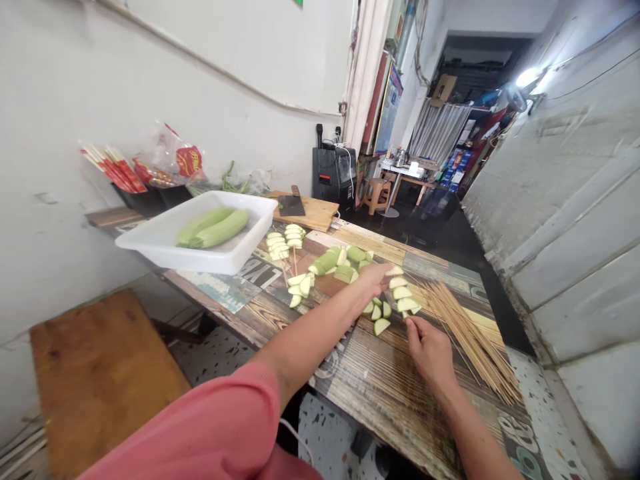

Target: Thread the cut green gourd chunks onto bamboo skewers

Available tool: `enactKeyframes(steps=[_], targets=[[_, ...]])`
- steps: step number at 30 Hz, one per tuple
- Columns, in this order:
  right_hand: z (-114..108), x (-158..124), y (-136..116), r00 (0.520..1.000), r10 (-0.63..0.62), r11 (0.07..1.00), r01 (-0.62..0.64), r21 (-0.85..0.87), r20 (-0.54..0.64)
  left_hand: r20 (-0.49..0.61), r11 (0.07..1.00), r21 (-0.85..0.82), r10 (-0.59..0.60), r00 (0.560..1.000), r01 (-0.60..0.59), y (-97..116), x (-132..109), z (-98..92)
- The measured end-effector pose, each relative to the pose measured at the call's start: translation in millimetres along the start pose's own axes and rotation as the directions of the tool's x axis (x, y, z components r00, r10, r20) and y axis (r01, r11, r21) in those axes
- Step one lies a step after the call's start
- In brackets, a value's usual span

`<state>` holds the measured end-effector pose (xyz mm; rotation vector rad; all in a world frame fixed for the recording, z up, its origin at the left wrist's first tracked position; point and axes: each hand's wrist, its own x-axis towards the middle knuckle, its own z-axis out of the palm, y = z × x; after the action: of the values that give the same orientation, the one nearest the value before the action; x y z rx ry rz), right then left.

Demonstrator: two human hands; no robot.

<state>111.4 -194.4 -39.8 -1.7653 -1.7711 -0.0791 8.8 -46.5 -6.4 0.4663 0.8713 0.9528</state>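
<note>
While the left hand (373, 280) reached across the bench (380, 380), its fingers (386, 272) were closed on the top slice (395, 270), a pale green piece at the far end of the threaded skewer (403, 293). The right hand (430, 350) lay nearer the body, fingers (412, 325) pinched together on the near end of that skewer; the stick itself was too thin to make out at the grip. Three or so slices sat in a row on it between the two hands, roughly in line from near to far. Loose slices (379, 320) lay on the bench just left of the row, touching one another. A fan of bare bamboo sticks (470, 333) lay just right of the right hand. Beyond the left hand: a heap of cut green chunks (340, 265), then loaded skewers (283, 245) lying flat, well apart from the hands. At the far left end of the bench, a white tray (155, 243) overhung the edge and held two whole green gourds (215, 228) side by side. Behind it a wooden cutting board (315, 215) carried a cleaver (291, 203), flat. Red-wrapped packets (117, 170) stood against the wall. A wooden seat (95, 373) sat low at the left, beside the bench.
</note>
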Motion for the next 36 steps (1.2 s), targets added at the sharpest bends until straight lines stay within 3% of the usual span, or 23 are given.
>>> enactKeyframes(steps=[14,27,36], targets=[[-1.1,0.4,-1.8,1.000,0.025,0.998,-0.024,0.064,-0.004,0.081,0.998,0.013,-0.059,0.995,0.058,2.5,2.8,-3.0],[1.2,1.8,0.3,0.985,0.128,0.932,-0.159,0.325,0.113,0.095,0.998,0.010,-0.070,0.993,0.070,2.4,6.0,-4.4],[1.8,-0.1,2.3,0.999,0.031,0.995,-0.027,0.093,-0.036,0.070,0.997,0.043,-0.072,0.995,0.069,1.7,3.2,-2.7]])
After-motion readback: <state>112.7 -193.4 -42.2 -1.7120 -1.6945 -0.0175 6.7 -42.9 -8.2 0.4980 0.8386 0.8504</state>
